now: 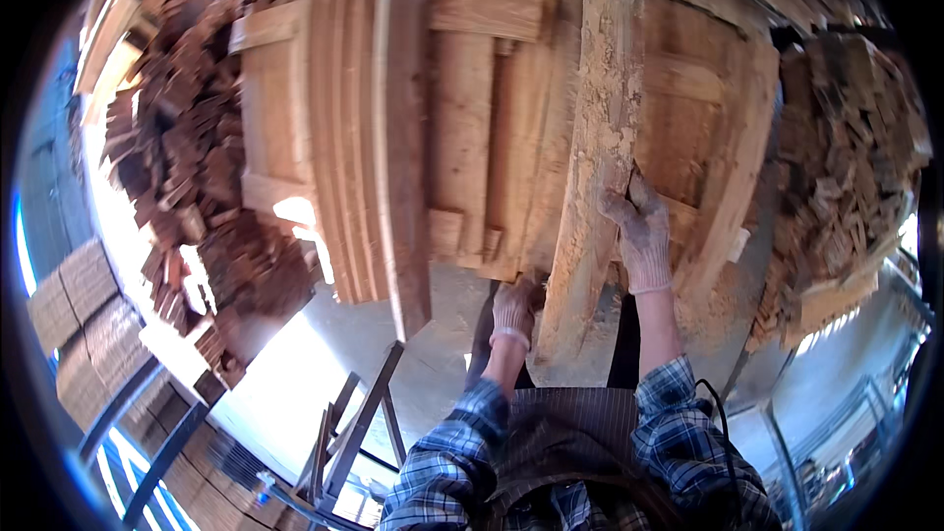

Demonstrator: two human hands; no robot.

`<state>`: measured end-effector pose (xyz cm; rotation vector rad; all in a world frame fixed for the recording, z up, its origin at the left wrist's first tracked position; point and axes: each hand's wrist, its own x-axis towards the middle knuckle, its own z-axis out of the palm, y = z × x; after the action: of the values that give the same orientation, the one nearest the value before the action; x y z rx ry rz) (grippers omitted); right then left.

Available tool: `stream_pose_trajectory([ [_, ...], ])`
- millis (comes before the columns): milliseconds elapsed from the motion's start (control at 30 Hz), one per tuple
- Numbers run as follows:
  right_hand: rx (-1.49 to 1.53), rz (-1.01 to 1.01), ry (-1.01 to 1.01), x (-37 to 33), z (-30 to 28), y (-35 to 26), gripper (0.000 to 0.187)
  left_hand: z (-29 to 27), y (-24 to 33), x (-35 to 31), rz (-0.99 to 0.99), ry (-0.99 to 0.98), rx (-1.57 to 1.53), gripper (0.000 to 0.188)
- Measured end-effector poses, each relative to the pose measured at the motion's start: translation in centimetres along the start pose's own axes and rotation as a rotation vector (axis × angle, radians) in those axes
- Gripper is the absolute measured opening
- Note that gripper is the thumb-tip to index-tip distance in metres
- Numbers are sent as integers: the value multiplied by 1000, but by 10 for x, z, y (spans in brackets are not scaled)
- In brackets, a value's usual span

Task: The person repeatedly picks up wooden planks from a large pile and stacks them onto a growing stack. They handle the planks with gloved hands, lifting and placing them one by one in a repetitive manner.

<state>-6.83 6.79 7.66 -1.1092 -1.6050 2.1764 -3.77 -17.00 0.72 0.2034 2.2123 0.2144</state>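
Note:
A long plank with a rough, flaking, bark-like face (602, 88) lies lengthwise in front of me, its near end hanging past the wood stack. My gloved right hand (639, 226) grips this plank at its right edge, thumb on the upper face. My gloved left hand (516, 310) is closed by the near end of a flat board (521, 216), just left of the rough plank. What its fingers hold is hidden. Further left, a row of boards on edge (344, 128) stands beside one thicker plank (401, 147).
Short crosspieces (487, 12) lie among the boards. Heaps of wood offcuts rise at the left (192, 157) and the right (836, 187). A dark metal frame (359, 423) stands at the lower left, near bundled blocks (88, 305). Sawdust (713, 329) covers part of the floor.

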Motion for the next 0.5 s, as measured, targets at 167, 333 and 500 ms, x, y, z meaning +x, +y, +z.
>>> stream_pose_trajectory([
  [167,-34,-21,-90,7,122,-41,54,-69,-62,-98,133,124,-631,26],
  [333,-382,-198,-3,100,166,14,40,-92,-77,-115,-145,-167,-1835,27],
  [500,-723,-274,-255,32,49,-59,49,-115,-30,-139,-92,165,-1319,30],
])
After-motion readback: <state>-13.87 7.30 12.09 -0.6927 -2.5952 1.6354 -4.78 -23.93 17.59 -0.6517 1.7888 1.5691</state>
